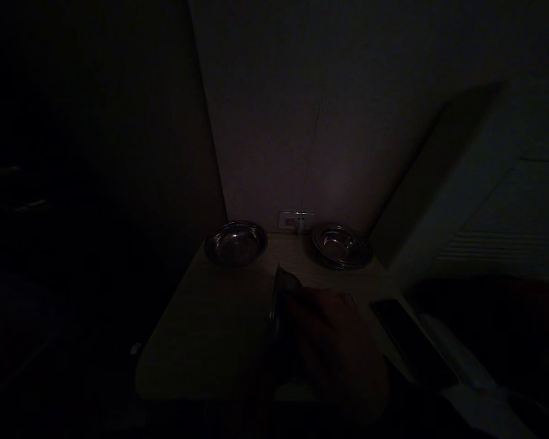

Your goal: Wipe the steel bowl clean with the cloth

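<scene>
The picture is very dark. Above the front half of a small wooden table, my right hand (341, 347) is closed, its fingers bent around a dark cloth (289, 281) whose tip sticks up. Just left of those fingers, a thin shiny rim (271, 314) catches a little light; it looks like a metal dish turned on edge, pressed close to the cloth. My left hand is lost in the darkness below and left of that rim, so its fingers cannot be made out.
A steel dish (236, 245) sits at the table's back left, a stack of steel dishes (342, 247) at back right. Between them a socket (296, 221) is on the wall. A dark phone-like slab (412, 341) lies along the right edge of the table (201, 341).
</scene>
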Demonstrator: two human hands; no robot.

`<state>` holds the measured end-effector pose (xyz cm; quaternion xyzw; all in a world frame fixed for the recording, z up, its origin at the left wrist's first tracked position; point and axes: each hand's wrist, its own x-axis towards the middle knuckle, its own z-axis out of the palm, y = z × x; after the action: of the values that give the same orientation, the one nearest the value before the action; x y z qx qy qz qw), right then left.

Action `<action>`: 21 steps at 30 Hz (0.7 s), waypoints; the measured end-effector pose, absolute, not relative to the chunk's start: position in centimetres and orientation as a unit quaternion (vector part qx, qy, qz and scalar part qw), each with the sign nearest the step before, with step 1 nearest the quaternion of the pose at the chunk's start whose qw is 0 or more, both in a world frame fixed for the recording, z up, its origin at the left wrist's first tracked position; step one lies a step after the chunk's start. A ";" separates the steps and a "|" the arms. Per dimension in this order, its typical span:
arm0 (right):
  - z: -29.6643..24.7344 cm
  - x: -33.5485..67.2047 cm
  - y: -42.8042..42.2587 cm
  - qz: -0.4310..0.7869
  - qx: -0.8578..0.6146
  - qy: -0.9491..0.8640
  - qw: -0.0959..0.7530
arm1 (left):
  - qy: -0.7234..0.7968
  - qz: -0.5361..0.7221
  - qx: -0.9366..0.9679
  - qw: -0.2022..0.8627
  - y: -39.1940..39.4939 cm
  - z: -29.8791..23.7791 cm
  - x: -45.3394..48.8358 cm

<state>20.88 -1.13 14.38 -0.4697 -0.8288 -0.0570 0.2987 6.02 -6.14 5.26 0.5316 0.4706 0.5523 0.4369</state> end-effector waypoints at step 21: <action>15.2 20.8 2.2 -0.007 -0.513 -0.829 0.221 | 0.472 0.576 0.497 0.446 -6.4 6.6 6.1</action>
<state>20.83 2.16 15.19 -0.5132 -0.8294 -0.0075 0.2207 6.07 -6.42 6.63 0.4968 0.4719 0.5759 0.4459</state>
